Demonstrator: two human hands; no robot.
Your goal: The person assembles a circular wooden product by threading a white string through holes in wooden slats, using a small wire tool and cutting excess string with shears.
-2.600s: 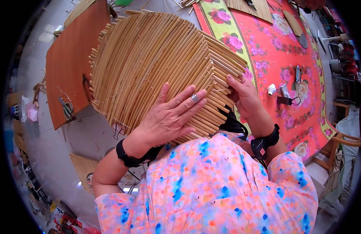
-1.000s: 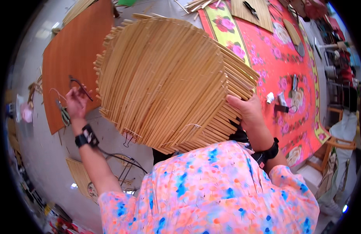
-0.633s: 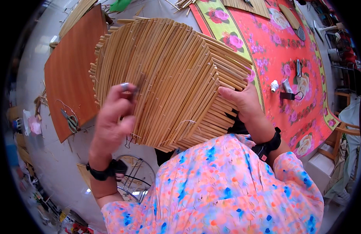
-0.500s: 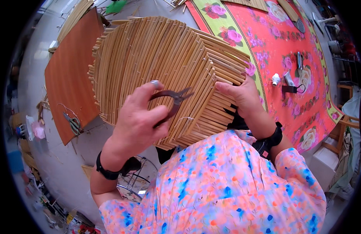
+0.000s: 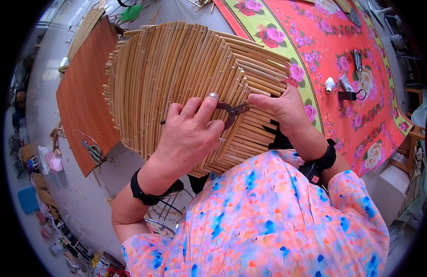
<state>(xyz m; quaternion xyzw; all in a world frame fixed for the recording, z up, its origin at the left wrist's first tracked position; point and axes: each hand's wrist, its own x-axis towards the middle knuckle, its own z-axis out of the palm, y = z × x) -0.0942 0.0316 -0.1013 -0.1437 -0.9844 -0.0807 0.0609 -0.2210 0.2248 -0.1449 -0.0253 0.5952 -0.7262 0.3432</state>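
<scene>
A panel of tan reed sticks [image 5: 153,78], tied with thin white thread, is held up in front of me. Its sticks meet at an angle along a ridge on the right. My left hand [image 5: 188,131] grips a pair of dark pliers [image 5: 232,113] by the handles, with the jaws pointing right at the ridge. Whether the jaws touch a thread I cannot tell. My right hand [image 5: 285,111] is closed on the panel's right edge, thumb on the upper face, its other fingers mostly hidden behind the sticks.
To the left is a brown wooden board [image 5: 84,97] with scissors [image 5: 92,150] at its near end. A red floral cloth [image 5: 333,55] covers the right side, carrying a white bulb-shaped item [image 5: 330,85] and a small black object [image 5: 347,95]. Loose reeds [image 5: 86,27] lie at the far left.
My left hand has moved right with the pliers, bringing the jaws to the ridge near my right thumb. The panel has shifted slightly left; my right hand keeps its hold.
</scene>
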